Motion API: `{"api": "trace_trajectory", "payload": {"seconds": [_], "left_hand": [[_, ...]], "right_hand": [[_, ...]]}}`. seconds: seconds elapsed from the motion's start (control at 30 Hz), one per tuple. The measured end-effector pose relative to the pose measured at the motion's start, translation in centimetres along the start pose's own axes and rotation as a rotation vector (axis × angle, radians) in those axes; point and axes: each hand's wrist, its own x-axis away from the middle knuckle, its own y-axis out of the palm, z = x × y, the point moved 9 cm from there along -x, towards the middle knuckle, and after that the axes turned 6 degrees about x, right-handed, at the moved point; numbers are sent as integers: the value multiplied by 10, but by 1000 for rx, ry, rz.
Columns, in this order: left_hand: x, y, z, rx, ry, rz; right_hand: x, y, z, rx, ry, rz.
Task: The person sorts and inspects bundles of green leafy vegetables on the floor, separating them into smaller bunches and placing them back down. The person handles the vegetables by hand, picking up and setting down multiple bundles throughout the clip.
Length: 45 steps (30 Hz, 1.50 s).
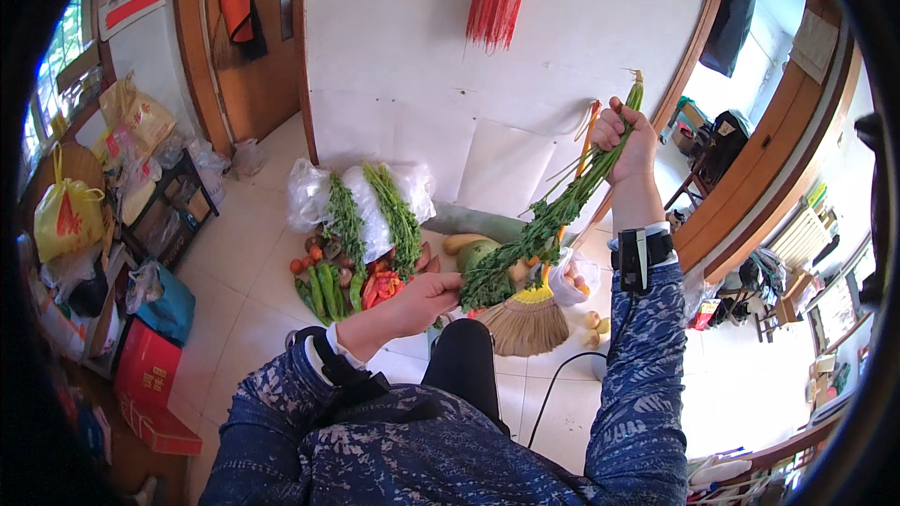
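Observation:
My right hand is raised and closed around the stem end of a bunch of leafy celery-like greens, roots up. The bunch hangs down leftward to my left hand, whose fingertips meet its leafy end; their exact grip is hard to see. Beyond my left hand, two more bunches of greens rest on clear plastic bags. Near them on the floor lie green peppers, red peppers and tomatoes. A green melon or squash is partly hidden behind the held leaves.
A straw broom leans at the wall, beside a plastic bag of round produce and a few onions. At left are a laden shelf, a blue bag and a red box. A black cable crosses the floor.

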Motion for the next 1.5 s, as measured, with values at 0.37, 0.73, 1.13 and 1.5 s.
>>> {"api": "trace_trajectory", "payload": {"seconds": [0.37, 0.73, 1.13, 1.5], "left_hand": [[2, -8, 13, -97, 95, 134], [6, -53, -50, 292, -230, 159], [4, -69, -40, 328, -316, 281], [-37, -39, 33, 48, 38, 227]], "right_hand": [[-1, -1, 7, 15, 21, -11], [-1, -13, -14, 132, -107, 158], [14, 33, 2, 388, -169, 177], [18, 64, 20, 373, -153, 126]]}}
